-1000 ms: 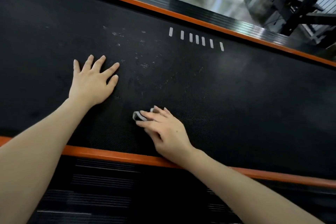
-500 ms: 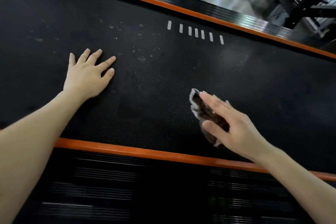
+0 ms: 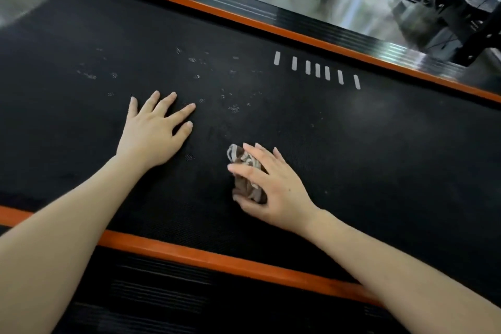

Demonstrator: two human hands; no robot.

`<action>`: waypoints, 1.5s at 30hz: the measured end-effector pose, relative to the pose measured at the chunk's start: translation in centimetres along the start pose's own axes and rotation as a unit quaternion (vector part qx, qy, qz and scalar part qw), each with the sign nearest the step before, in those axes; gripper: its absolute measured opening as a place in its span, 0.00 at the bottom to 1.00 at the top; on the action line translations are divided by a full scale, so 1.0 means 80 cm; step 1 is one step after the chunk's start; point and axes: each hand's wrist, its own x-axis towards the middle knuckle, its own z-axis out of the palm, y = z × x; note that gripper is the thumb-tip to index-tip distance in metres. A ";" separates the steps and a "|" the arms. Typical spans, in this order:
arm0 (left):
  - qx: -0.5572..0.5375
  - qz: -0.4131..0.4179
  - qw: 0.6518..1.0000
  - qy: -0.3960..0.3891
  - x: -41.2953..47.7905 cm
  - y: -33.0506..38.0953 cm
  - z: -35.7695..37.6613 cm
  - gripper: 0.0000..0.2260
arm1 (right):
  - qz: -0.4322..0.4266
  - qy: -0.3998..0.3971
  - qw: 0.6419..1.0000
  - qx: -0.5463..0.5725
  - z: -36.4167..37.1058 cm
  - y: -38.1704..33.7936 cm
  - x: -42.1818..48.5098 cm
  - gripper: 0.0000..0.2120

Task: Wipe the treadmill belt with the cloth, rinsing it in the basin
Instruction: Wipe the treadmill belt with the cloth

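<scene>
Brown cloth (image 3: 244,188) gripped; belt (image 3: 352,157) bears white dashes (image 3: 317,70).

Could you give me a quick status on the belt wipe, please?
Left hand flat on belt. Right hand holds bunched cloth on belt. Pale specks beyond both hands.

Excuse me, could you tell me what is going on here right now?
A person is wiping a black textured treadmill belt. The right hand holds a crumpled brown-and-white cloth against it, near the orange side rail. The left hand rests flat on the belt, fingers spread. Pale specks dot the belt beyond both hands. No basin is in view.
</scene>
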 end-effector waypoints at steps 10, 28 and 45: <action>-0.033 0.002 0.999 0.015 0.000 -0.006 0.001 0.27 | 0.363 0.080 0.914 -0.164 -0.062 0.213 0.112 0.25; -0.045 -0.033 0.998 -0.002 0.012 0.005 -0.015 0.29 | 0.098 0.088 0.991 0.010 0.006 0.081 0.180 0.18; -0.008 -0.018 1.000 0.018 0.121 0.007 0.011 0.33 | 0.175 0.097 0.979 -0.030 0.007 0.162 0.281 0.19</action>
